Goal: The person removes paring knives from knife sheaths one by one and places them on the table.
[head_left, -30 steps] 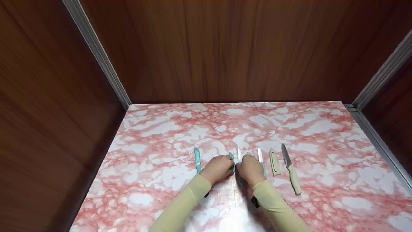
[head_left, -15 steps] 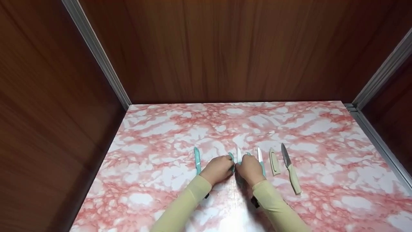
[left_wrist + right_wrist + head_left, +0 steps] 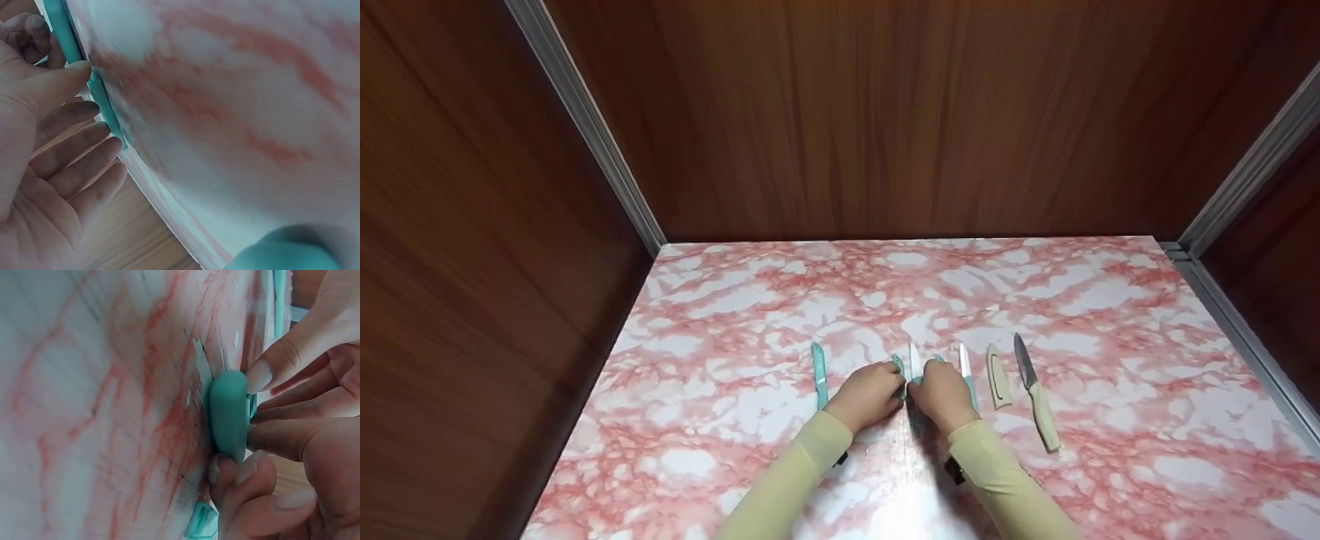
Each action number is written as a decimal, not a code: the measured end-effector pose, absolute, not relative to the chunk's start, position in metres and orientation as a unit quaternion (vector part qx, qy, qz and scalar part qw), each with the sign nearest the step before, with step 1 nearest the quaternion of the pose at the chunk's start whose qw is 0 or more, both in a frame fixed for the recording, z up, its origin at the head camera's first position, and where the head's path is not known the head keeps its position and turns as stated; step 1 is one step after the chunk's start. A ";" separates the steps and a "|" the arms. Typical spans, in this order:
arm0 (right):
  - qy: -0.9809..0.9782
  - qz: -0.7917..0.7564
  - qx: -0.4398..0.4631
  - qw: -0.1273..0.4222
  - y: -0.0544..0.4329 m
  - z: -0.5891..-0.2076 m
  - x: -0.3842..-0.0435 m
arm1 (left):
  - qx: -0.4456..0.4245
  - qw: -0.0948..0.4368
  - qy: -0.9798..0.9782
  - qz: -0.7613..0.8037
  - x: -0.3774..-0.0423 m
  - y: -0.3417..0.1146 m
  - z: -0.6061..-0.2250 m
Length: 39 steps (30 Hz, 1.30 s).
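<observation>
In the head view, my left hand pinches the lower part of a slim teal knife sheath. Its thumb and long fingers lie along this sheath in the left wrist view. Close on the right, my right hand holds a small knife with a white blade pointing away. The rounded end of its teal handle shows in the right wrist view, with curled fingers around it. A second teal sheath peeks out beyond the right hand, which covers most of it.
A second teal knife lies just right of the right hand. Farther right are a beige sheath and a beige-handled knife with a dark blade. A slim teal piece lies left of the left hand on the red-and-white marbled table.
</observation>
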State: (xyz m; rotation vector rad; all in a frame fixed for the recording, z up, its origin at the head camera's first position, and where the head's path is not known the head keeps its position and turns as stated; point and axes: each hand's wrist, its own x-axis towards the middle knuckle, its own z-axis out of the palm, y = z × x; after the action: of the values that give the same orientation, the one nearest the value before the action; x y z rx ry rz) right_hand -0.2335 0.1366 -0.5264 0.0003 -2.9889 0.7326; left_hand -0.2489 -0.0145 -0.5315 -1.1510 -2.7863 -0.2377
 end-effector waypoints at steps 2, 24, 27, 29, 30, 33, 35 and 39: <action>-0.971 0.237 0.000 0.034 0.137 -0.527 -0.233 | -0.380 0.060 -0.920 -0.079 -0.249 -0.014 -0.532; -0.972 0.228 0.013 0.059 0.138 -0.527 -0.230 | -0.372 0.071 -0.921 -0.087 -0.243 -0.016 -0.530; -0.969 0.236 0.019 0.065 0.140 -0.524 -0.228 | -0.367 0.065 -0.923 -0.093 -0.242 -0.019 -0.526; -0.968 0.238 0.023 0.073 0.142 -0.523 -0.227 | -0.360 0.057 -0.926 -0.101 -0.240 -0.020 -0.524; -0.968 0.238 0.024 0.075 0.143 -0.523 -0.227 | -0.357 0.053 -0.927 -0.105 -0.240 -0.021 -0.524; -0.968 0.239 0.023 0.075 0.147 -0.523 -0.225 | -0.343 0.043 -0.931 -0.118 -0.237 -0.023 -0.524; -0.968 0.241 0.018 0.071 0.149 -0.522 -0.223 | -0.337 0.045 -0.932 -0.128 -0.236 -0.025 -0.524; -0.968 0.240 0.018 0.074 0.153 -0.518 -0.221 | -0.338 0.066 -0.927 -0.147 -0.233 -0.029 -0.523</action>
State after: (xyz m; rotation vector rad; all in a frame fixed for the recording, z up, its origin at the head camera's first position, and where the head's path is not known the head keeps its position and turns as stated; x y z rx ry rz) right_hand -0.2212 0.1535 -0.5183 0.0526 -2.9050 0.7207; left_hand -0.2332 -0.0288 -0.5234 -1.0182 -2.7976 -0.4448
